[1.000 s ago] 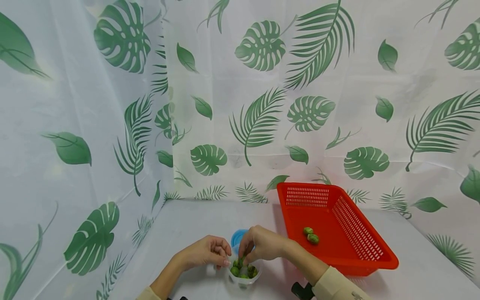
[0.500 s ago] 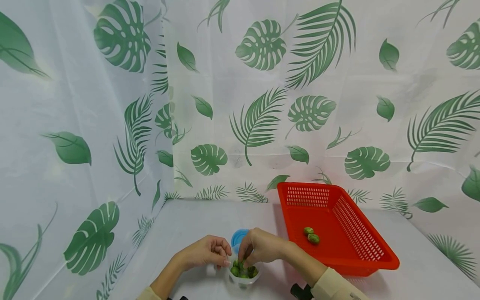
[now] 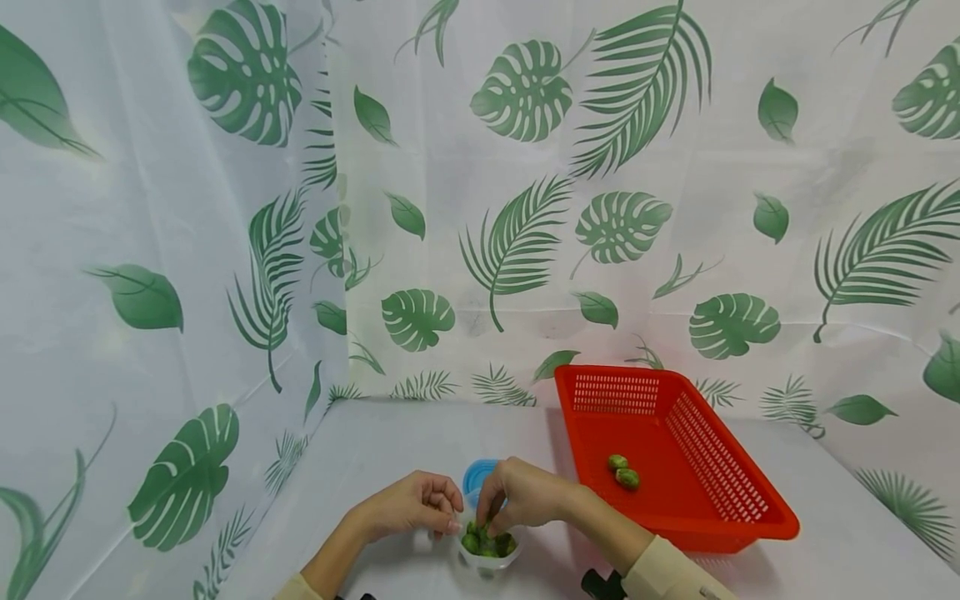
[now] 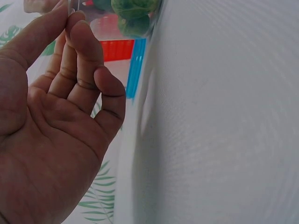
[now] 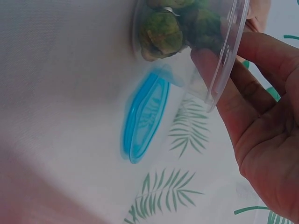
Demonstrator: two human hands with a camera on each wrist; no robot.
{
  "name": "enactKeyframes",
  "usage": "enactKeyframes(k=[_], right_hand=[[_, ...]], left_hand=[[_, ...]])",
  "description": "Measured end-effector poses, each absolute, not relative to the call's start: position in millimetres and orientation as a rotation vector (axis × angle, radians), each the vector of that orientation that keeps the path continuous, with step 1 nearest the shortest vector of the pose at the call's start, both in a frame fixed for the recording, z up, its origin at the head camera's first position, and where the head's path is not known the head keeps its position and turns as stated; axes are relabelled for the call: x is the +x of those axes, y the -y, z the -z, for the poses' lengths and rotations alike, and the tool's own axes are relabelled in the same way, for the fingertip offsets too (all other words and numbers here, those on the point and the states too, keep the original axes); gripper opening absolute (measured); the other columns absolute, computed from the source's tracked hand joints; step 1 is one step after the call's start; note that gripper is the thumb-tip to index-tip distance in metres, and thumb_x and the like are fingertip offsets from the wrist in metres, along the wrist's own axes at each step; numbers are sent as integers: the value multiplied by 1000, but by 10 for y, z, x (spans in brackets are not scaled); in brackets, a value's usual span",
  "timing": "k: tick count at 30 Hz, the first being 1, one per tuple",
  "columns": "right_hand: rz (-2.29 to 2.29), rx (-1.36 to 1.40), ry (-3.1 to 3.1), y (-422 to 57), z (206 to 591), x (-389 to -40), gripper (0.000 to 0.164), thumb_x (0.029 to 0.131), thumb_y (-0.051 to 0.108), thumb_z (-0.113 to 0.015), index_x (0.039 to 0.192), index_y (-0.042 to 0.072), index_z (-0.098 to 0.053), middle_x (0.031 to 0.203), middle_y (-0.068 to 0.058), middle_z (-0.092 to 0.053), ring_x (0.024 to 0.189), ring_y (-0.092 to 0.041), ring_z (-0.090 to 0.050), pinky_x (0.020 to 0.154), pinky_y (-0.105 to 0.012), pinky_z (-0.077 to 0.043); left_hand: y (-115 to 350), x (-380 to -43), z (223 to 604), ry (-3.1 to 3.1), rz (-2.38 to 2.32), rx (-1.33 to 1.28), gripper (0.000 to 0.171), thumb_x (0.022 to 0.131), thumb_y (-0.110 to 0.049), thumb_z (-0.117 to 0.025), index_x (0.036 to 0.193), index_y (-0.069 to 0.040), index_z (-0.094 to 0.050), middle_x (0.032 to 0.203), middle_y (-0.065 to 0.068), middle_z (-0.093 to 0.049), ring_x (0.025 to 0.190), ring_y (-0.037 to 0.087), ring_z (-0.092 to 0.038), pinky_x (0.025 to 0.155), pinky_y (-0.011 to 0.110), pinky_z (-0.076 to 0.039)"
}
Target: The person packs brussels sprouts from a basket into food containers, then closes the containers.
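A small clear plastic tub [image 3: 487, 563] with several Brussels sprouts [image 5: 161, 35] in it stands on the table in front of the person. My left hand [image 3: 418, 502] pinches the tub's rim from the left, thumb against fingertips, as the left wrist view shows up close. From the right, my right hand [image 3: 527, 493] reaches down into the tub. Its fingers curl over a Brussels sprout [image 3: 483, 528] on top of the others, partly hidden by the hand. In the right wrist view, one finger [image 5: 205, 60] lies inside the wall of the tub, against the sprouts.
Just behind the tub lies a blue lid [image 3: 477, 475], partly hidden by the right hand. A red perforated basket [image 3: 720, 529] stands at the right with two sprouts [image 3: 626, 478] on its floor. Leaf-patterned sheets [image 3: 525, 250] hang behind and at the left of the white table.
My right hand has sunk slightly into the tub, and a sprout now covers the pale gap among the others. My left hand has stayed at the rim.
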State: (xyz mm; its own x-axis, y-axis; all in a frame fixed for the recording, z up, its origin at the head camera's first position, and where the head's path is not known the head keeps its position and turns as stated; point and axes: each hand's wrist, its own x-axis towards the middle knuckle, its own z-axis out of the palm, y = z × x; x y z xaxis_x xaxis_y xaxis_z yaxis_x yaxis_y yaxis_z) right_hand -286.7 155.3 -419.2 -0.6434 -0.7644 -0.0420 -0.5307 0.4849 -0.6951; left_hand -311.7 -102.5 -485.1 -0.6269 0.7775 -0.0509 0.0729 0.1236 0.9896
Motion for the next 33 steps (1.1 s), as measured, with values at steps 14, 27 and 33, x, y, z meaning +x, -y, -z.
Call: enactKeyframes(k=[14,27,33], right_hand=[[922,-1071,-2412,-1544,4183,-2862,12,83,-3,-83,90,7,-83,83,5,-78,76,2,-70,72,-18,-58],[944,-1078,-2407,-1573,4107,-2853,13,85,-3,-82,94,6,-83,89,-1,-80,78,-1,-70,73,-19,-58],[956,-1066,-2407,-1584,4086,-2850,12,86,-2,-81,96,4,-82,93,-10,-80,80,-1,-70,73,-18,-58]], left_hand=[[1021,-3089,4812,-1827,-1561,803,27,91,-11,-79,111,0,-66,81,-4,-73,70,8,-64,69,26,-52],[1014,-3075,4795,-1833,-1560,806,28,92,-10,-78,112,4,-65,82,-4,-73,71,8,-64,69,26,-52],[1013,-3080,4804,-1825,-1557,812,29,92,-10,-77,113,5,-64,82,-4,-73,72,8,-64,70,26,-52]])
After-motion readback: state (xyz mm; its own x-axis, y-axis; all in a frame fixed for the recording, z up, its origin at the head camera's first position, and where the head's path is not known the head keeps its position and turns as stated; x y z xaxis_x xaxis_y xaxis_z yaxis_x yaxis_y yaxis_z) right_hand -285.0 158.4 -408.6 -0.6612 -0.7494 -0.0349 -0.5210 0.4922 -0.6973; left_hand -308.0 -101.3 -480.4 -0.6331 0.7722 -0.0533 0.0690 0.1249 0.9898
